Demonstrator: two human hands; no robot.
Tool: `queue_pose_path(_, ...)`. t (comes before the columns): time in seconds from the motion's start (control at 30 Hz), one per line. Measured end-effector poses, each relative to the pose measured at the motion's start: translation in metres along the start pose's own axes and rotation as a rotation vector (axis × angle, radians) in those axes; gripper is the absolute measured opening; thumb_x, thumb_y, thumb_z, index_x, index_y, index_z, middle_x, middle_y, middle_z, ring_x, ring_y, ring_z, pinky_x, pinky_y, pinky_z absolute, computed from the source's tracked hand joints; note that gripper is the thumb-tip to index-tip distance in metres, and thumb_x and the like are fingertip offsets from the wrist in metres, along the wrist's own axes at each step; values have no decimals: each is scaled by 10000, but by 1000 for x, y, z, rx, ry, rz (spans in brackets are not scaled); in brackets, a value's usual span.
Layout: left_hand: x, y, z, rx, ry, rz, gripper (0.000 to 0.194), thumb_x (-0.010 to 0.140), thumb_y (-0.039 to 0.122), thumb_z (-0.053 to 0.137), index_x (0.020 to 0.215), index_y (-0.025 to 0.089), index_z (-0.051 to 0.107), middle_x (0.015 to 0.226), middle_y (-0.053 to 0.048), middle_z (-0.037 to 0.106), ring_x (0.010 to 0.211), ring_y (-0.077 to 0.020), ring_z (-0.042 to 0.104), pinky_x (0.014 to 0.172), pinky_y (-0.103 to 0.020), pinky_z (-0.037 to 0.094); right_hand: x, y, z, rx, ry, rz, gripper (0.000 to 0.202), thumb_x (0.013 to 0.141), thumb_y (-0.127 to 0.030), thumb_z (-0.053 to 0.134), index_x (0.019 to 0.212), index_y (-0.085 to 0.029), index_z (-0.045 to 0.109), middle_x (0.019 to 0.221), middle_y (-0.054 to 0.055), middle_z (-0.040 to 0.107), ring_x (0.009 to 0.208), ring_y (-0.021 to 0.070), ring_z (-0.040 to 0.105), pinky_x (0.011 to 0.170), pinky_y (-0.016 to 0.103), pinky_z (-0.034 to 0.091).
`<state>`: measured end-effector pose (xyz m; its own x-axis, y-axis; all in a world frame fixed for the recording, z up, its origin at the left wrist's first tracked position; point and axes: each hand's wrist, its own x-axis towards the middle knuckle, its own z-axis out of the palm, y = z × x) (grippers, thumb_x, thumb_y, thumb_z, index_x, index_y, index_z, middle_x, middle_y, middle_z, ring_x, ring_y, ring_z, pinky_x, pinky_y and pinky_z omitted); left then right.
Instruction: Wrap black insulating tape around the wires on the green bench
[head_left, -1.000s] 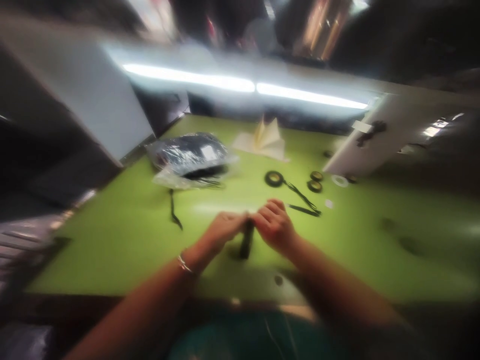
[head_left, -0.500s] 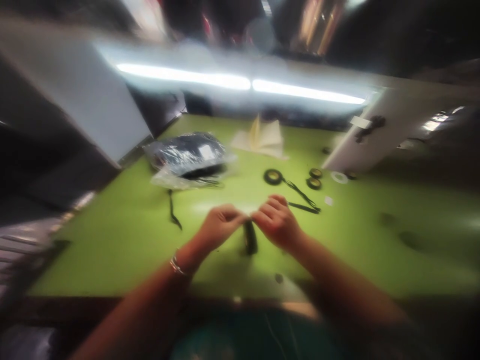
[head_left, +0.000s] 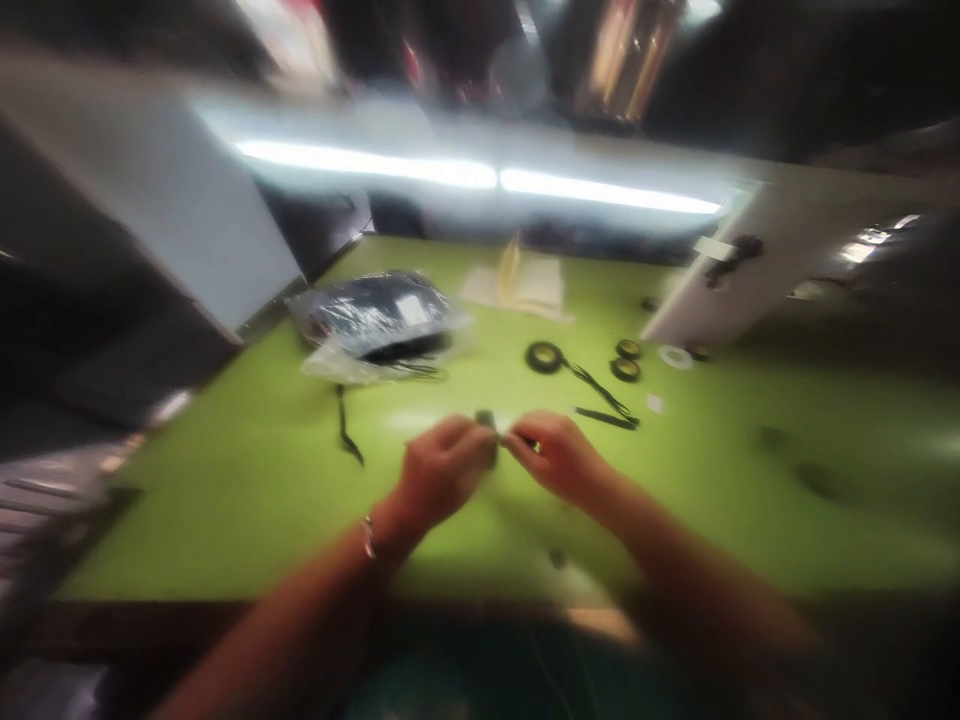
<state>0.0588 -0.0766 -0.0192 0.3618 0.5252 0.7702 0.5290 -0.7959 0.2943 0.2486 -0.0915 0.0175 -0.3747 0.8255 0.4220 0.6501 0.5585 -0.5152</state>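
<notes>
My left hand [head_left: 444, 468] is closed on a small black strip-like piece [head_left: 486, 418], whose exact kind is blurred. Its top shows above my fingers, and the rest is partly covered by them. On its right side, my right hand [head_left: 556, 450] pinches with thumb and forefinger at the edge of the same piece. Both hands hang just over the green table [head_left: 285, 530], fingertips almost meeting. Beyond my right hand lie a thin black tool [head_left: 606, 418], a looped black cord [head_left: 596, 385] and a black tape roll [head_left: 544, 357].
At the back left sits a clear plastic bag [head_left: 375, 315] with dark contents. An open paper booklet [head_left: 541, 285] lies behind. Two small tape rolls [head_left: 625, 370] and a white ring [head_left: 675, 357] are near the right panel [head_left: 705, 290]. A black strap [head_left: 345, 430] lies at left.
The black piece hung below my fingertips; now it is raised and gripped in my left hand, its top upward. My left hand has turned over it, and my right fingers have shifted to its side.
</notes>
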Motion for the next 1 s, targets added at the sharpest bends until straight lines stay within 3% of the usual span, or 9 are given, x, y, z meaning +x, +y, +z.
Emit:
queue_pose_path(0.2,-2,-4,1,3,-25,29,127,833,153,613,927,200,685,788,-41,641,701,-131,593,643,-238,479,3,0,-1,214,1,155,132,829,-199,605,702,-190,640,663,-9,650,609,117,552,572,242,399)
queue_pose_path(0.27,0,-4,3,-94,-35,-23,150,845,145,592,949,195,689,776,-38,618,692,-125,577,641,-236,479,3,1,-1,191,29,116,122,822,-186,609,704,-191,639,664,-9,644,616,118,545,586,247,403)
queue_pose_path(0.43,3,-1,5,-299,-112,-227,201,856,153,575,992,191,718,711,-24,577,660,-120,532,634,-246,453,2,4,1,-195,109,-150,170,861,-188,576,693,-181,598,647,6,588,674,143,488,689,304,366)
queue_pose_path(0.6,9,3,1,-368,-210,-402,210,840,153,564,938,204,743,668,-7,565,639,-119,508,615,-246,409,1,0,2,-546,188,-297,267,891,-154,531,626,-184,540,599,2,537,712,154,444,780,331,337)
queue_pose_path(0.73,14,4,-4,-436,-267,-536,171,808,165,574,791,174,744,655,-8,599,632,-117,516,623,-248,399,0,1,4,-605,206,-349,242,874,-84,519,663,-194,558,617,-4,546,749,154,445,852,325,340)
queue_pose_path(0.87,17,3,-8,-719,-358,-793,170,782,285,637,787,146,733,696,-24,654,623,-114,528,614,-244,401,0,5,6,-589,239,-374,203,867,-82,535,714,-205,587,644,-8,577,789,156,462,901,329,347)
queue_pose_path(1.0,18,0,-9,-958,-400,-1002,300,756,417,663,677,127,677,492,37,466,463,-64,334,455,-222,236,0,11,6,-564,263,-437,169,873,-99,544,778,-220,613,678,-10,607,812,155,477,948,341,349)
